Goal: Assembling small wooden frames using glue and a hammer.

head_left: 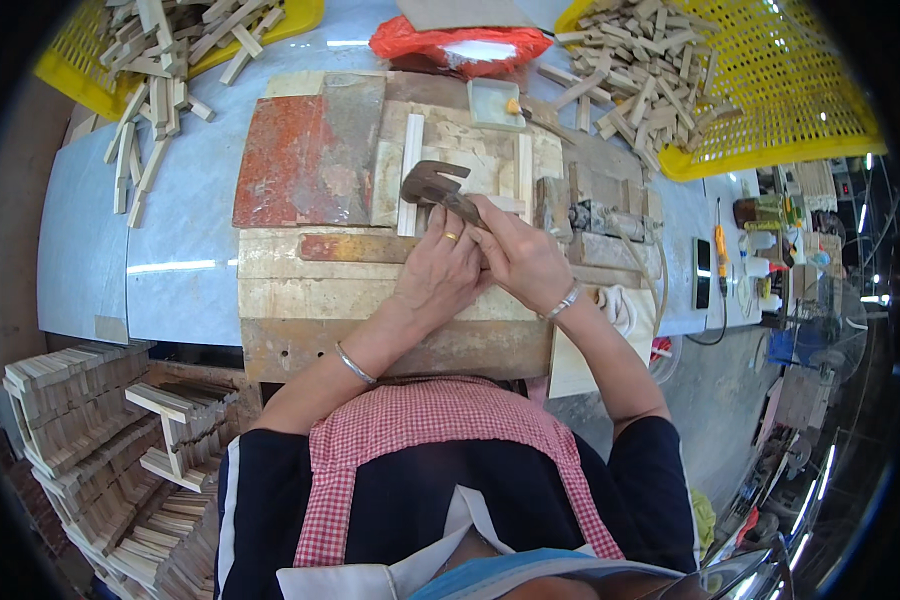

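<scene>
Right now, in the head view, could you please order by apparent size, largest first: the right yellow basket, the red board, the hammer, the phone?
1. Right yellow basket
2. Red board
3. Hammer, judging its visible part only; the right hand covers some of the handle
4. Phone

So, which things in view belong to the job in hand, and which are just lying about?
Apparently part of the job:
- hammer, in the right hand
- pale strip beneath it
- worn board under both

Seemingly just lying about:
- phone
- red bag
- cloth
</scene>
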A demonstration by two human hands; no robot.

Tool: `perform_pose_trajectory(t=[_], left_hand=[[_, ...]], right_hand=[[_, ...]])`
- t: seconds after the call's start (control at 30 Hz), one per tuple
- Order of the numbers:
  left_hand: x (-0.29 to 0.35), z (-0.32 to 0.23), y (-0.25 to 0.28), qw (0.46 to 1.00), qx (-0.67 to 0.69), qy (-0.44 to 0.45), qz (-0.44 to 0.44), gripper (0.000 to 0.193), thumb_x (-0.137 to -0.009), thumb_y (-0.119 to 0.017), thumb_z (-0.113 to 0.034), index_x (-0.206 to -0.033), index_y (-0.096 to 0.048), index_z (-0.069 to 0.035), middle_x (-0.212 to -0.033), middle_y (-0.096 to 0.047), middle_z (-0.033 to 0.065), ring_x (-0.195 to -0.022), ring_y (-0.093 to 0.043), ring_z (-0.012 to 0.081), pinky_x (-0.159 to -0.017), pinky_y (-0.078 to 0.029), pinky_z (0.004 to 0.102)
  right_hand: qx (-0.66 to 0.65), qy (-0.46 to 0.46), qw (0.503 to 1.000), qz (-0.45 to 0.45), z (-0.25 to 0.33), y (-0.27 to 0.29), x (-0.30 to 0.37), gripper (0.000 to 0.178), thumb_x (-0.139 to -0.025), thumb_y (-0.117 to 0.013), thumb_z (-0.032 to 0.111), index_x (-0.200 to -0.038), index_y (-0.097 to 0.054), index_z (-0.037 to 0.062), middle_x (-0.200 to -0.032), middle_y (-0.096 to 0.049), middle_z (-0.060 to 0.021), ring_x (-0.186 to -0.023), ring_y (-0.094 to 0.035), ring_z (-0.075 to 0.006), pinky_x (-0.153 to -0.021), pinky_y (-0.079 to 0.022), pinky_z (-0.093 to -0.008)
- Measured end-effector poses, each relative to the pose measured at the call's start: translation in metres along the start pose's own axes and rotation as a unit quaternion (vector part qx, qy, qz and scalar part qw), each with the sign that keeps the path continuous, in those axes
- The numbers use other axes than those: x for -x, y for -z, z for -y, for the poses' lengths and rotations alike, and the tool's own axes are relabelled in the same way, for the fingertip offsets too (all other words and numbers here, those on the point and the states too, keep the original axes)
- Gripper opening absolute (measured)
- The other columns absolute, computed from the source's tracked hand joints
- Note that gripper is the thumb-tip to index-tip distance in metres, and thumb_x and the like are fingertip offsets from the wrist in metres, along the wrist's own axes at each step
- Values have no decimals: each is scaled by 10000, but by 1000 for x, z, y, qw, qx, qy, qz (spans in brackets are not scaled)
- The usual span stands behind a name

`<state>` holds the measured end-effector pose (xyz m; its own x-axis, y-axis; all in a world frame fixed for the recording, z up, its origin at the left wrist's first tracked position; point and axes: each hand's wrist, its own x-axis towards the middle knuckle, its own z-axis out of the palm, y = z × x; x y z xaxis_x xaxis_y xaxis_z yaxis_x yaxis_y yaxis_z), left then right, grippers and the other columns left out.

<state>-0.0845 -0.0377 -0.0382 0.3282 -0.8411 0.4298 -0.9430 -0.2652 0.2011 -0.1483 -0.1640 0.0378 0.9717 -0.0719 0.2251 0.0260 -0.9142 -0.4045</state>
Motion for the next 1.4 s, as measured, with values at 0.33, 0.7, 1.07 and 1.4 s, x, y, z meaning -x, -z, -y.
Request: perform_pose_trajectory(t=[0.33, 0.7, 1.07, 1.4], left_hand=[[-9, 3, 12, 1000, 4, 9, 8, 741, -753, -677, -420, -1245, -476, 97, -1300, -455, 256, -1236, -431, 386, -1058, -341, 433], [-41, 39, 4, 998, 6, -18, 60, 195, -701, -630, -218, -811, -652, -60, -922, -572, 93, -933, -546, 259, -755, -454, 386], [31, 42, 103, 981, 50, 132, -134, 174, -836, -557, -171, -877, -517, -7, -863, -506, 154, -767, -542, 315, -684, -449, 433], [349, 81, 207, 830, -273, 485, -40, 244, -832, -637, -229, -877, -526, -16, -870, -543, 161, -805, -561, 328, -705, -466, 425]], right_hand=[[-29, -153, 975, -160, -50, 48, 57, 356, -889, -610, 106, -1234, -581, 25, -1118, -652, -188, -906, -664, -196, -769, -509, -301], [14, -386, 885, -259, -202, 110, 244, 401, -900, -631, 206, -1275, -570, 80, -976, -663, -49, -779, -575, -99, -711, -481, -244], [110, -401, 891, -185, -303, 81, 259, 383, -807, -709, 258, -1182, -661, 196, -571, -447, -1, -534, -410, -125, -499, -359, -324], [92, -419, 900, -81, -315, 92, 258, 328, -877, -571, 227, -1178, -651, 124, -1025, -696, -94, -872, -655, -212, -759, -496, -319]])
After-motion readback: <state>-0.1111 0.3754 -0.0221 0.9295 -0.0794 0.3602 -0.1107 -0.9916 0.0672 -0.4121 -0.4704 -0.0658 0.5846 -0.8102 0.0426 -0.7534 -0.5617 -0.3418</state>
